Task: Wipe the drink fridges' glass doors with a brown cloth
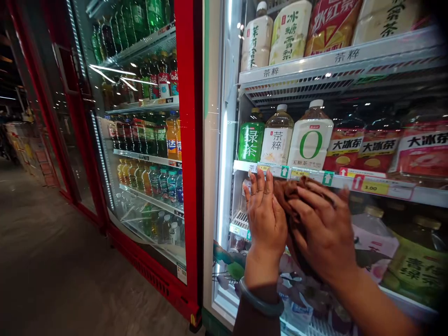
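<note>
In front of a lit drinks cooler, my left hand is raised with its fingers stretched up and apart, apparently flat against the glass door. A grey-green bangle circles that wrist. Beside it, my right hand presses a crumpled brown cloth toward the glass, fingers bent over it. The cloth hangs down between both hands. Behind them runs a shelf edge with price tags. Above that edge stand a green tea bottle, a white-labelled bottle and a bottle marked 0.
Left of this cooler stands a red-framed cooler full of bottles. Large bottles fill the upper shelf, and a green-labelled bottle stands low at right. Flower decals mark the lower glass. The grey floor stretches away at left.
</note>
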The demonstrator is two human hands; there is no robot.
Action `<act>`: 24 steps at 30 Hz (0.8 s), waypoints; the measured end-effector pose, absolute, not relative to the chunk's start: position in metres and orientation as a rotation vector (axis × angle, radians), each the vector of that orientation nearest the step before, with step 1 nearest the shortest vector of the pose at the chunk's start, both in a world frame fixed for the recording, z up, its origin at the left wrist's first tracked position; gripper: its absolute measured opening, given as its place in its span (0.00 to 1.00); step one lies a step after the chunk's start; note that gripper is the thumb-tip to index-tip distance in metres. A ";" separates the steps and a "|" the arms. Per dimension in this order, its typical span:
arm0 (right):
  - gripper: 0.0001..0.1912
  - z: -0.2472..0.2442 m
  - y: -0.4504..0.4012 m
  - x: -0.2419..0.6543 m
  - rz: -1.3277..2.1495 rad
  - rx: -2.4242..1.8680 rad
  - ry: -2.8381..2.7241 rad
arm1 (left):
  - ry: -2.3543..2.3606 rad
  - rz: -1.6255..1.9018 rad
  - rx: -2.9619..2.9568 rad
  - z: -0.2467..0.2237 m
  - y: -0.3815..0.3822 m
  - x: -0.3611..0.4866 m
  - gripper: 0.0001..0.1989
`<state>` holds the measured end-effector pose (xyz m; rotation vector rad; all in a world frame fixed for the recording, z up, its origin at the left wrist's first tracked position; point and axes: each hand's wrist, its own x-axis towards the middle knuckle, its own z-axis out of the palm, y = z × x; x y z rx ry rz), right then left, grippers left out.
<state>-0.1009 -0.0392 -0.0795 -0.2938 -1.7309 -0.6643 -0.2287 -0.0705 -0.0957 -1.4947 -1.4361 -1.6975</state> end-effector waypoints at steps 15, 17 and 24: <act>0.16 -0.061 -0.041 -0.103 -0.703 -0.247 -1.749 | -1.553 -1.587 -1.425 -0.096 -0.067 -0.243 0.36; 0.17 -0.064 -0.035 -0.083 -0.725 -0.264 -1.764 | -1.553 -1.581 -1.419 -0.096 -0.066 -0.242 0.35; 0.15 -0.019 -0.018 -0.059 -0.757 -0.377 -1.512 | -1.500 -1.579 -1.405 -0.095 -0.061 -0.229 0.35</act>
